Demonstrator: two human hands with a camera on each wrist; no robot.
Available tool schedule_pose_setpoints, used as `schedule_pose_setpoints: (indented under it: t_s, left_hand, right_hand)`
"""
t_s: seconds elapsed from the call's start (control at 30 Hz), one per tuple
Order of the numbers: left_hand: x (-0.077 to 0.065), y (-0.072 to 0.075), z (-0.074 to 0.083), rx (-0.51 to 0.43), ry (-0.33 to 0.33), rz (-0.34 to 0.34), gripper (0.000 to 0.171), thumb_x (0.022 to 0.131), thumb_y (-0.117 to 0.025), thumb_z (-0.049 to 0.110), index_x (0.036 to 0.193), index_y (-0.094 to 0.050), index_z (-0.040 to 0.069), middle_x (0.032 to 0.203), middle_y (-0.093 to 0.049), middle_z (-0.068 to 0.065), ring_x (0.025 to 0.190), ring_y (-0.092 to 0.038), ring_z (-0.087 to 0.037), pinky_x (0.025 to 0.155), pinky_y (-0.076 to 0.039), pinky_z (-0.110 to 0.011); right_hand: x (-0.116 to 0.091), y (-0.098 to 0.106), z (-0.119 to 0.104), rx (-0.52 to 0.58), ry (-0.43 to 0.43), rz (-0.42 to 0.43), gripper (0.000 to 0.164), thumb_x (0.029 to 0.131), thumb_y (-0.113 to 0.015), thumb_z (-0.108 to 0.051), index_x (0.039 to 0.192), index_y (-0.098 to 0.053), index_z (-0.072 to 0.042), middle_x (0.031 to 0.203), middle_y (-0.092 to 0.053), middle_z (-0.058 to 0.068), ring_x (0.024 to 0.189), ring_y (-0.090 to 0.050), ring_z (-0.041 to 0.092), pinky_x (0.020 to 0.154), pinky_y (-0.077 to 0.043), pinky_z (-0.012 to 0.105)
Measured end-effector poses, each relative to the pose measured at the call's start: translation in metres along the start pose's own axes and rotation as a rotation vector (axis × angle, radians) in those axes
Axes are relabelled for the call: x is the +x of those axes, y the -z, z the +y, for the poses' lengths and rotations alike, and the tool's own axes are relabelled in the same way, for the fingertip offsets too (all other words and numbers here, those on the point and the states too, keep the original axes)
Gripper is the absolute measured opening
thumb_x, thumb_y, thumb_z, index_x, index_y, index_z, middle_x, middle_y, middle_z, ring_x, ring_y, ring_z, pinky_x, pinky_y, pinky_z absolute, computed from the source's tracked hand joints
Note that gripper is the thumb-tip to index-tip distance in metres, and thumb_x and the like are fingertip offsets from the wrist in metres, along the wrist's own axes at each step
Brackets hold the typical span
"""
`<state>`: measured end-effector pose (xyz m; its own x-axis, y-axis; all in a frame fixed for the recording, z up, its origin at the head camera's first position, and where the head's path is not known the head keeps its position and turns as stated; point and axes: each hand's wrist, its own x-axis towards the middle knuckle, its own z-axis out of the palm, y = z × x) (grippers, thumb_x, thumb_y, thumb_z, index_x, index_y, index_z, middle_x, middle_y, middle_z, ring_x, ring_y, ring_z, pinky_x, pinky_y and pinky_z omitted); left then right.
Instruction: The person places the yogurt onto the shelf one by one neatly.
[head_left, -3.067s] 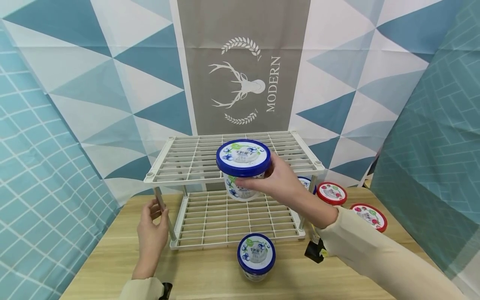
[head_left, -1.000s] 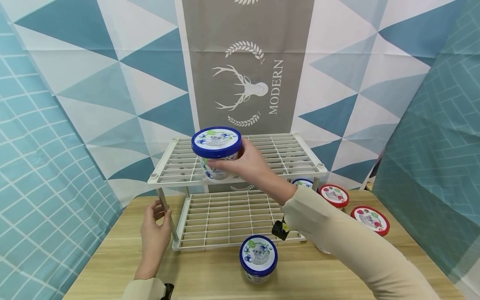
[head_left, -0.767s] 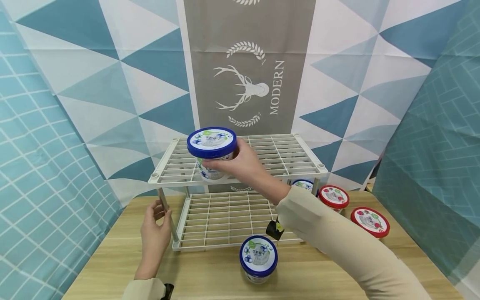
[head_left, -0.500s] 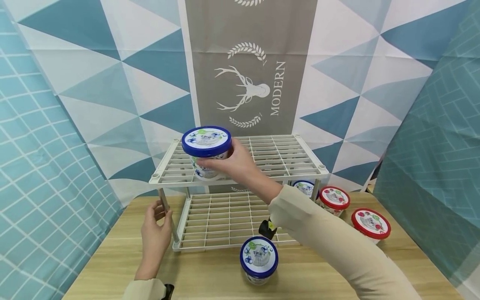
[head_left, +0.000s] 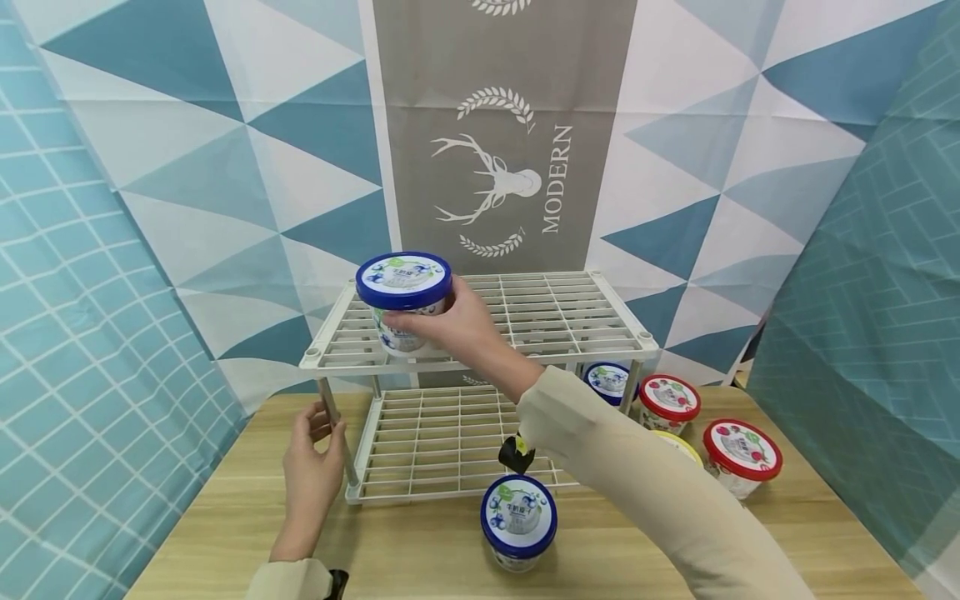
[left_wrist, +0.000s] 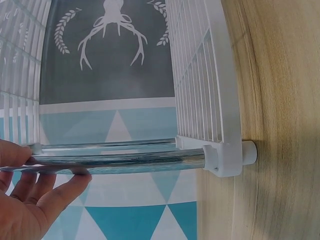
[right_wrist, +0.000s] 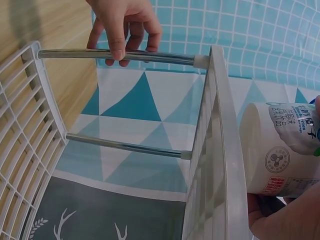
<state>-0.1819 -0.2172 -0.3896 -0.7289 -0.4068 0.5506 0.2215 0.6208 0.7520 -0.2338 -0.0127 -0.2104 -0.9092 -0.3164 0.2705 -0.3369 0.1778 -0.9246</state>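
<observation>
My right hand (head_left: 457, 323) grips a white tub with a blue lid (head_left: 403, 277), blueberries printed on it. The tub is upright at the left part of the upper shelf (head_left: 540, 312) of a white two-tier rack. In the right wrist view the tub's base (right_wrist: 250, 150) is right by the shelf's edge. My left hand (head_left: 313, 458) holds the rack's front left metal post (left_wrist: 125, 161), thumb on one side and fingers on the other. The lower shelf (head_left: 450, 433) shows bare slats beneath.
Another blue-lidded tub (head_left: 517, 518) stands on the wooden table (head_left: 405, 558) before the rack. To the right are a further blue-lidded tub (head_left: 609, 382), two red-lidded tubs (head_left: 670, 398) and a yellow-lidded one (head_left: 681, 443), partly behind my right sleeve. Patterned cloth hangs behind.
My right hand has carried the blue-lidded tub leftward from mid-rack to the left part of the upper shelf. My left hand stays at the post. The yellow lid has come into view.
</observation>
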Motion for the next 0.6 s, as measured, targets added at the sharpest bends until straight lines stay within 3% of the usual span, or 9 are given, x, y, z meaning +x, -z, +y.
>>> schedule_pose_setpoints:
  t_s: [0.6]
  left_hand:
    - [0.0, 0.0, 0.001, 0.011, -0.004, -0.007, 0.036, 0.089, -0.058, 0.0, 0.123, -0.046, -0.002, 0.109, -0.061, -0.023, 0.097, -0.062, -0.037, 0.076, -0.054, -0.049]
  right_hand:
    - [0.013, -0.015, 0.004, 0.004, -0.024, -0.011, 0.084, 0.072, -0.081, -0.037, 0.141, -0.036, -0.022, 0.137, -0.049, 0.001, 0.126, -0.049, 0.02, 0.102, -0.042, 0.043]
